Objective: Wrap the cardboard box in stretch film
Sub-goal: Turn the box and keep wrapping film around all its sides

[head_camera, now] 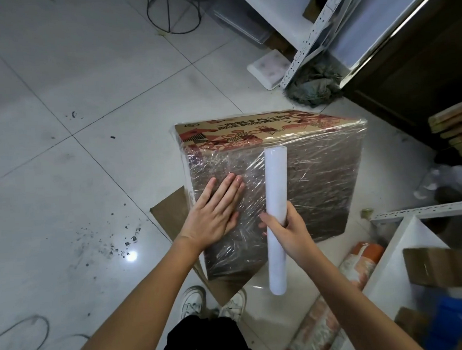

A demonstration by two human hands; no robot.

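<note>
Head view: your left hand (215, 208) lies flat on the near wrapped face of the cardboard box (275, 178), fingers straight and together, palm pressing the stretch film (316, 186) against the side; nothing is gripped there, the grip is fully open. Your right hand (283, 229) has its grip closed round the film roll (277, 218), fingers and thumb curled about the white tube a little below its middle. The roll stands nearly upright in front of the box face, top end near the box's upper edge, bottom end hanging below your hand over the floor (61, 130). The box sits on the tiled floor, tilted in view, with its printed red-and-brown top panel facing away from you; film already covers the near face and right side, wrinkled and shiny. A flat cardboard sheet (173, 212) lies under the box's near left corner. Your white shoes (193, 302) show just below the box. A metal shelf frame (311, 34) stands at upper right with a grey rag (313, 87) at its foot, just beyond the box. A wire stand (173, 14) sits at top, well apart from the box. A patterned roll (337, 289) lies on the floor at lower right.
</note>
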